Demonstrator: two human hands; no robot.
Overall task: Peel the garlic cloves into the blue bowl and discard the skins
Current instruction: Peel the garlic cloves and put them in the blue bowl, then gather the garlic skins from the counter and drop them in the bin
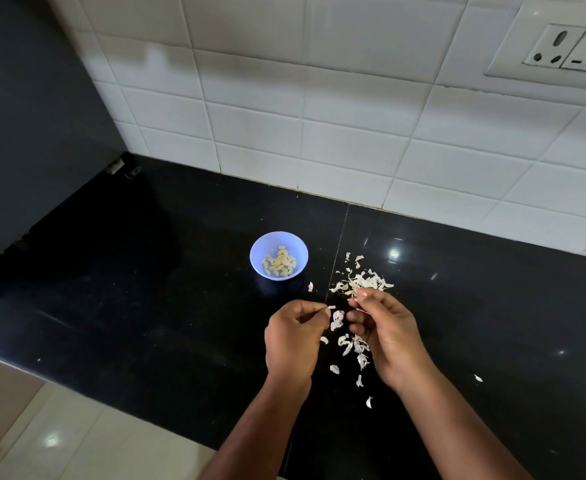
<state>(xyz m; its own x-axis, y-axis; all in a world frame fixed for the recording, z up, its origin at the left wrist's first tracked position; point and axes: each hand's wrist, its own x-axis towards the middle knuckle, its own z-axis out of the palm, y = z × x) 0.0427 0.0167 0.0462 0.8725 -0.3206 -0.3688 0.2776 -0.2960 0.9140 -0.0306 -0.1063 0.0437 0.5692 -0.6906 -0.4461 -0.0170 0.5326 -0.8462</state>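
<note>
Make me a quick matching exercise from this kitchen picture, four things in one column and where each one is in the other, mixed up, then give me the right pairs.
Things:
1. peeled garlic cloves
2. garlic skins
3. wall socket
4. blue bowl

Places:
A. on the tiled wall, upper right
B. on the black counter, left of the skin pile
C. inside the bowl
D. scattered loose on the counter around the hands

Pairs: 1-C, 2-D, 3-A, 4-B
</note>
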